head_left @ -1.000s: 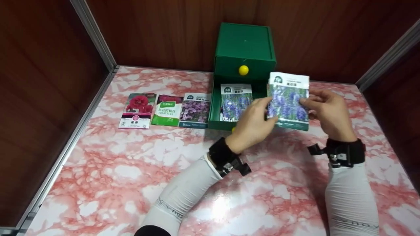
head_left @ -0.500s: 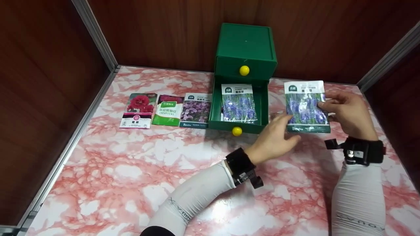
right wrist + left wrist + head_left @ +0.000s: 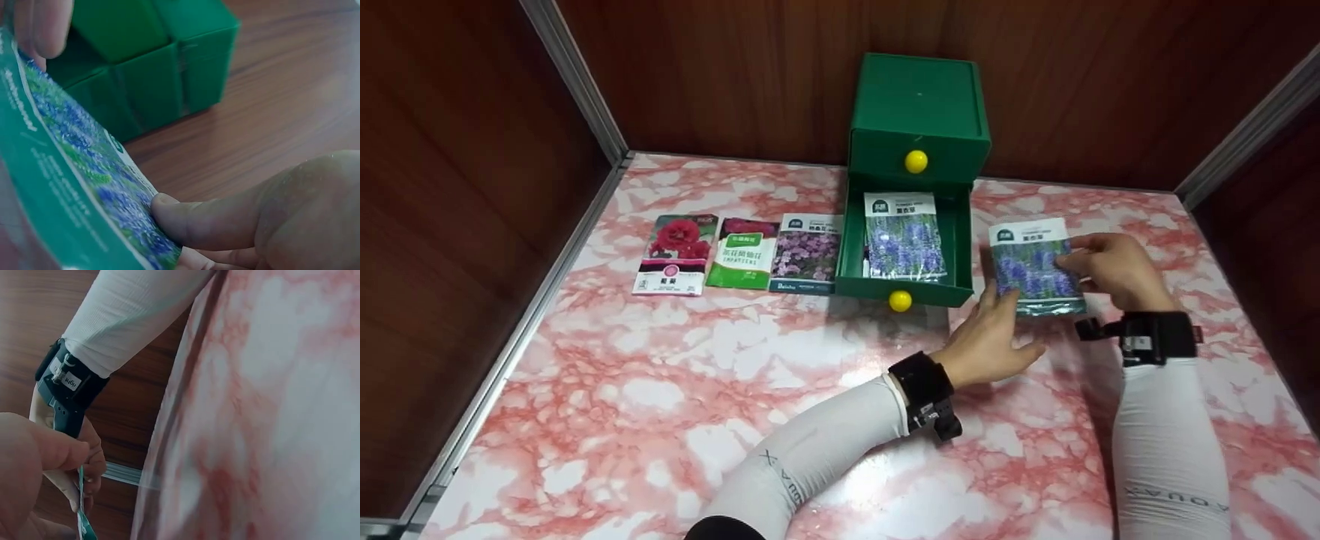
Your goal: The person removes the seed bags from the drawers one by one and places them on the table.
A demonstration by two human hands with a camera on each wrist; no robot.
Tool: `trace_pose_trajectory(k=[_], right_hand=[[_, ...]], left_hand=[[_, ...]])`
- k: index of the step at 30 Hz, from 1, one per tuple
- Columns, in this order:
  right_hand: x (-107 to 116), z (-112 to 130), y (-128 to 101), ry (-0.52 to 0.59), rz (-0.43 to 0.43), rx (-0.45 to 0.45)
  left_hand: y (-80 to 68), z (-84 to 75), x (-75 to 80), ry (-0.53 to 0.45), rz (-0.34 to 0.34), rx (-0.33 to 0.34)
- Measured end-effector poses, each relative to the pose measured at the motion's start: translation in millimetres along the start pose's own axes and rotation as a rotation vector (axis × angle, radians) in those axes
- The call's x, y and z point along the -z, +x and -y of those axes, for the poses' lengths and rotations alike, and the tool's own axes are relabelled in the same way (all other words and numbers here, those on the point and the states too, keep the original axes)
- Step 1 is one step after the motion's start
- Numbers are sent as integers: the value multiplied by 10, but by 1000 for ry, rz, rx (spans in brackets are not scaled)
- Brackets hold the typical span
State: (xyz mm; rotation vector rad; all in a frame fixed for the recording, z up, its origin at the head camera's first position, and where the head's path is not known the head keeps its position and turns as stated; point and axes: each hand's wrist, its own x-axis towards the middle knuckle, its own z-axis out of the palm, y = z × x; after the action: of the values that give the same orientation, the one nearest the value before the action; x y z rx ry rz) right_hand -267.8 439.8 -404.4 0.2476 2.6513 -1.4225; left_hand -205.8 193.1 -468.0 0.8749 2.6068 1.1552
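Note:
A seed packet with blue-purple flowers and a dark green bottom band (image 3: 1031, 271) stands tilted right of the green drawer box. My right hand (image 3: 1116, 268) pinches its right edge; in the right wrist view the thumb (image 3: 191, 222) presses on the flower picture. At the packet's lower left corner is my left hand (image 3: 986, 341), its fingers at the edge and the thumb spread away. The left wrist view shows the packet edge-on, a thin green strip (image 3: 85, 526). A similar seed packet (image 3: 905, 236) lies in the pulled-out lower drawer (image 3: 958, 251).
The green box (image 3: 921, 94) has yellow knobs on both drawers, the upper one pushed in. Left of it lie three seed packets in a row: red-flowered (image 3: 673, 255), green-and-white (image 3: 744, 255) and purple-flowered (image 3: 808, 253). Dark wood panels (image 3: 735, 75) wall in the marbled table (image 3: 675, 420).
Both hands have carried the packet right, away from the drawer, then lower toward the table. The left hand's grip has loosened, and its thumb has come off the packet.

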Motion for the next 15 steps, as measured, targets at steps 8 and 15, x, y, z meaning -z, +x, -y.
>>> trace_pose_trajectory(k=[8, 15], right_hand=[[-252, -67, 131, -87, 22, -26], [-398, -133, 179, -218, 20, 32]], left_hand=[[43, 92, -29, 99, 36, 147], [55, 99, -52, 154, 51, 225]])
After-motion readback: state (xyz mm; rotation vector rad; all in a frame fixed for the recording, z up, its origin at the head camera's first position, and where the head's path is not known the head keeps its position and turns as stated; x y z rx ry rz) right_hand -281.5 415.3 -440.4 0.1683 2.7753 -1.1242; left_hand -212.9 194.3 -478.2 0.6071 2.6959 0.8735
